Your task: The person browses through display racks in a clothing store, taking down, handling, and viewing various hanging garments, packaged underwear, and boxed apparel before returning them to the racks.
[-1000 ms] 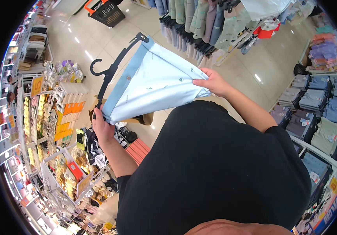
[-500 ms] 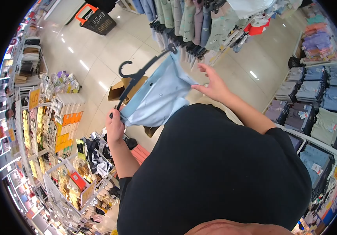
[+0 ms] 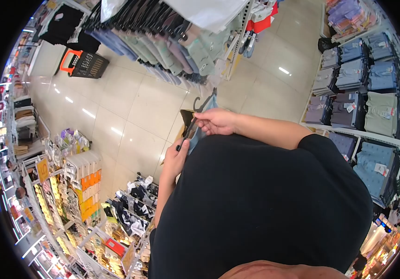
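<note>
A black clip hanger (image 3: 190, 129) tilts in front of my body, its hook pointing up. From it hangs a light blue garment (image 3: 195, 138), seen almost edge-on and partly hidden by my hands and black shirt. My left hand (image 3: 176, 156) is closed around the hanger's lower end, thumb along the bar. My right hand (image 3: 216, 122) pinches the hanger's middle just below the hook, fingers curled. Behind the hanger, part of a brown cardboard box (image 3: 186, 117) shows on the floor.
A rack of hanging clothes (image 3: 167, 51) stands just ahead. Shelves of folded clothes (image 3: 349, 109) line the right side. A black shopping basket (image 3: 88, 65) with an orange handle sits on the tiled floor (image 3: 130, 104). Display stands with small goods (image 3: 81, 186) fill the left.
The hanger and garment have turned from face-up to nearly edge-on and come closer to my body. My right hand, open before, has moved left and taken hold of the hanger's middle.
</note>
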A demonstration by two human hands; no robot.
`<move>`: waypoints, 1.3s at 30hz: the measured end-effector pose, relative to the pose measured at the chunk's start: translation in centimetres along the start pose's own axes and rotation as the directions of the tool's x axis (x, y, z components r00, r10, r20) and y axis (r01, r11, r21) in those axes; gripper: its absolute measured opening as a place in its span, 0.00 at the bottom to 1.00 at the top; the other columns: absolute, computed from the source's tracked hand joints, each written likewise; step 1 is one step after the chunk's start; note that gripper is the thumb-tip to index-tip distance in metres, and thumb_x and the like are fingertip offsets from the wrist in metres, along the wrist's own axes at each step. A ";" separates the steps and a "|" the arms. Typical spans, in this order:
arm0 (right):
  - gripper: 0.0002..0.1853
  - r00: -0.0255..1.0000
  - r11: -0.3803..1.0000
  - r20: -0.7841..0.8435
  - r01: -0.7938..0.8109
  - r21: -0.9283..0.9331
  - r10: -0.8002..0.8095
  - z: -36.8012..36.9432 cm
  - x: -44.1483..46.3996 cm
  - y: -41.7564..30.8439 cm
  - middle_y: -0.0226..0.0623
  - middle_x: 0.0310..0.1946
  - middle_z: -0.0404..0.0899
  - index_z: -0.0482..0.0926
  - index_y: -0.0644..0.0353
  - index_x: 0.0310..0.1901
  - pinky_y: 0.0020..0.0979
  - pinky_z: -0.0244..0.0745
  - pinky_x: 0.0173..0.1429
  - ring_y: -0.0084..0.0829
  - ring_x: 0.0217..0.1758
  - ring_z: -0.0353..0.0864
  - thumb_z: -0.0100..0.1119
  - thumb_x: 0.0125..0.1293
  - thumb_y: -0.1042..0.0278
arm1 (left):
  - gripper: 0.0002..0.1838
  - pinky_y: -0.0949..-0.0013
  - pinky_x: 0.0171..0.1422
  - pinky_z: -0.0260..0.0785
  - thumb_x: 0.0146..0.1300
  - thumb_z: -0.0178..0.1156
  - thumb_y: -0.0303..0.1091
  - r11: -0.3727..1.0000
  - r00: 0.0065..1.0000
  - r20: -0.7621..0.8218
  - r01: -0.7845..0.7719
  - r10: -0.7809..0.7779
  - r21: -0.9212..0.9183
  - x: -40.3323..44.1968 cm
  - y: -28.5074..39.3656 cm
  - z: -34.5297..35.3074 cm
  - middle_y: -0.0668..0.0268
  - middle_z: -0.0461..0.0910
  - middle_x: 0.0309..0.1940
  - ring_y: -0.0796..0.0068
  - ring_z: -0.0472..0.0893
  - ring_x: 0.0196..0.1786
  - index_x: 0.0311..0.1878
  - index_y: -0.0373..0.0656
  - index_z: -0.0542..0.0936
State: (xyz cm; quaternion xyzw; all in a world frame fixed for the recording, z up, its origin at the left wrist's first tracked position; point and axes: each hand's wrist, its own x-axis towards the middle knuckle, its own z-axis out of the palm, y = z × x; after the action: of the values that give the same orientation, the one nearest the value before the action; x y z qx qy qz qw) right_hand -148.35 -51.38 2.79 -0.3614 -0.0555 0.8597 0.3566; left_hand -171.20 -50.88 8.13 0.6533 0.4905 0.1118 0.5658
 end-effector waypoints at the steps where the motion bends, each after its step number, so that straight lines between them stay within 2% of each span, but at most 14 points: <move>1: 0.14 1.000 1.000 0.002 -0.007 0.004 0.007 -0.4 0.0 -0.4 0.25 0.25 0.72 0.73 0.56 0.35 0.26 0.67 0.31 0.22 0.26 0.71 0.53 0.72 0.55 | 0.20 0.74 0.31 0.62 0.72 0.52 0.47 0.998 0.999 0.003 0.043 -0.043 -0.037 0.5 0.2 0.1 0.68 0.74 0.22 0.79 0.70 0.25 0.47 0.36 0.80; 6: 0.15 0.984 0.993 -0.165 0.083 0.088 -0.067 -4.6 0.6 -3.0 0.27 0.25 0.73 0.72 0.56 0.34 0.27 0.67 0.29 0.24 0.26 0.71 0.50 0.72 0.53 | 0.23 0.80 0.23 0.56 0.71 0.53 0.46 0.935 0.970 -0.057 0.211 -0.236 -0.286 2.7 -0.4 1.4 0.68 0.81 0.31 0.87 0.65 0.18 0.55 0.35 0.78; 8: 0.14 0.973 0.984 -0.219 0.109 0.144 -0.075 -7.7 1.5 -4.2 0.30 0.25 0.73 0.71 0.56 0.37 0.29 0.67 0.27 0.26 0.25 0.72 0.49 0.72 0.53 | 0.23 0.81 0.20 0.54 0.70 0.54 0.46 0.860 0.937 -0.133 0.234 -0.324 -0.453 2.9 1.3 2.8 0.65 0.84 0.36 0.89 0.63 0.16 0.57 0.35 0.77; 11: 0.13 0.933 0.965 -0.325 0.213 0.153 -0.154 -11.1 2.4 -6.3 0.30 0.25 0.73 0.70 0.55 0.39 0.30 0.69 0.27 0.27 0.25 0.74 0.49 0.72 0.54 | 0.23 0.83 0.20 0.52 0.70 0.55 0.45 0.791 0.883 -0.223 0.227 -0.414 -0.568 3.7 -1.4 5.4 0.60 0.85 0.43 0.91 0.61 0.15 0.57 0.35 0.77; 12: 0.12 0.935 0.968 -0.306 0.221 0.116 -0.177 -12.6 3.0 -7.1 0.31 0.28 0.74 0.70 0.56 0.41 0.32 0.71 0.28 0.29 0.27 0.76 0.48 0.73 0.56 | 0.20 0.83 0.20 0.53 0.71 0.54 0.43 0.776 0.870 -0.233 0.232 -0.436 -0.587 3.9 -1.7 6.2 0.61 0.85 0.41 0.90 0.59 0.15 0.56 0.36 0.77; 15: 0.12 0.906 0.985 -0.393 0.175 0.004 -0.159 -13.6 3.7 -10.4 0.33 0.32 0.74 0.70 0.58 0.44 0.33 0.74 0.29 0.31 0.28 0.77 0.47 0.73 0.57 | 0.18 0.83 0.23 0.58 0.72 0.53 0.40 0.822 0.864 -0.287 0.217 -0.412 -0.526 3.5 0.2 6.3 0.63 0.85 0.40 0.91 0.66 0.19 0.54 0.36 0.78; 18: 0.12 0.895 0.987 -0.422 0.162 0.009 -0.143 -16.4 6.5 -11.5 0.38 0.34 0.75 0.69 0.62 0.46 0.37 0.78 0.32 0.35 0.29 0.79 0.47 0.73 0.60 | 0.16 0.83 0.28 0.63 0.72 0.53 0.38 0.757 0.814 -0.313 0.217 -0.489 -0.616 3.6 0.6 7.6 0.63 0.85 0.38 0.88 0.75 0.27 0.51 0.35 0.79; 21: 0.11 0.894 0.982 -0.416 0.188 0.008 -0.168 -19.2 9.5 -12.2 0.42 0.34 0.76 0.69 0.64 0.45 0.40 0.80 0.34 0.39 0.29 0.79 0.45 0.73 0.63 | 0.16 0.81 0.36 0.70 0.72 0.53 0.38 0.761 0.826 -0.294 0.227 -0.481 -0.607 3.3 0.3 8.3 0.62 0.84 0.37 0.81 0.80 0.35 0.52 0.33 0.78; 24: 0.11 0.894 0.971 -0.412 0.227 0.070 -0.179 -20.5 11.0 -12.6 0.43 0.31 0.76 0.69 0.64 0.44 0.39 0.80 0.34 0.40 0.28 0.79 0.43 0.73 0.64 | 0.17 0.78 0.43 0.72 0.72 0.53 0.38 0.743 0.812 -0.318 0.197 -0.490 -0.640 3.3 0.6 9.0 0.60 0.84 0.37 0.78 0.81 0.39 0.53 0.32 0.78; 27: 0.14 0.889 0.983 -0.430 0.183 0.013 -0.159 -20.4 10.5 -12.9 0.36 0.28 0.75 0.71 0.60 0.38 0.37 0.79 0.36 0.33 0.29 0.77 0.40 0.76 0.59 | 0.17 0.76 0.46 0.73 0.72 0.53 0.38 0.713 0.791 -0.337 0.170 -0.510 -0.680 3.3 1.6 9.6 0.60 0.84 0.38 0.77 0.82 0.40 0.53 0.32 0.78; 30: 0.16 0.916 0.986 -0.366 0.145 -0.087 -0.166 -20.2 9.1 -13.0 0.37 0.29 0.76 0.71 0.60 0.37 0.37 0.79 0.35 0.34 0.28 0.78 0.40 0.76 0.57 | 0.17 0.76 0.45 0.73 0.72 0.53 0.38 0.730 0.771 -0.358 0.194 -0.527 -0.656 3.4 2.2 9.9 0.60 0.84 0.38 0.77 0.82 0.40 0.53 0.32 0.78; 33: 0.16 0.935 0.972 -0.279 0.189 -0.139 -0.221 -20.9 9.4 -13.3 0.38 0.29 0.77 0.70 0.60 0.37 0.38 0.80 0.35 0.34 0.28 0.79 0.40 0.76 0.56 | 0.17 0.76 0.45 0.73 0.73 0.52 0.37 0.698 0.768 -0.340 0.188 -0.543 -0.691 3.8 2.8 10.4 0.60 0.84 0.38 0.76 0.82 0.40 0.53 0.32 0.78; 36: 0.15 0.924 0.982 -0.336 0.184 -0.034 -0.185 -22.0 11.3 -13.4 0.39 0.30 0.78 0.70 0.60 0.39 0.39 0.80 0.34 0.35 0.27 0.79 0.43 0.75 0.56 | 0.17 0.77 0.44 0.73 0.72 0.53 0.37 0.709 0.768 -0.331 0.217 -0.548 -0.671 4.6 4.2 10.6 0.59 0.84 0.38 0.76 0.82 0.39 0.53 0.32 0.78; 39: 0.14 0.909 0.974 -0.357 0.224 -0.016 -0.215 -22.0 11.9 -13.5 0.39 0.30 0.78 0.70 0.61 0.42 0.39 0.81 0.36 0.36 0.29 0.81 0.46 0.74 0.57 | 0.16 0.77 0.45 0.73 0.72 0.53 0.36 0.707 0.780 -0.325 0.201 -0.534 -0.678 5.4 4.4 10.9 0.59 0.84 0.38 0.76 0.82 0.39 0.53 0.32 0.78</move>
State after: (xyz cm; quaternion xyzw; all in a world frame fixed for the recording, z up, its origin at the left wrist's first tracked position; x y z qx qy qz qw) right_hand -131.82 -37.17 -15.53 -0.4983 -0.0192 0.7349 0.4596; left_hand -158.67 -53.04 5.99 0.2667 0.6807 0.3089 0.6084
